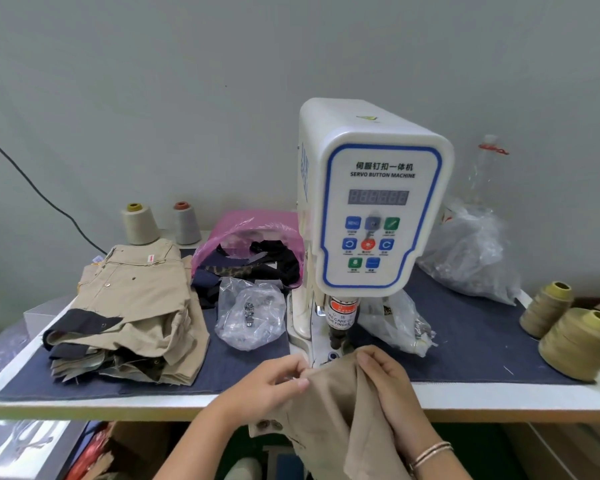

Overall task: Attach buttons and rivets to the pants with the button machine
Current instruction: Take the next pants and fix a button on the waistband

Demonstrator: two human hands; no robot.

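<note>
A white servo button machine (374,202) stands at the middle of the table, its dark press head (338,332) pointing down over the base. Just in front of it lies the top edge of tan pants (329,403), which hang off the table's front edge. My left hand (271,382) pinches the fabric edge on the left, and a small shiny piece shows at its fingertips. My right hand (387,375) grips a fold of the same fabric on the right. A stack of folded tan pants (132,306) sits on the left.
A clear bag of metal buttons (250,311) lies left of the machine; behind it is a pink bag of dark scraps (246,251). Thread cones stand at back left (139,223) and at the right edge (575,341). Crumpled clear plastic bags (468,254) are at the right rear.
</note>
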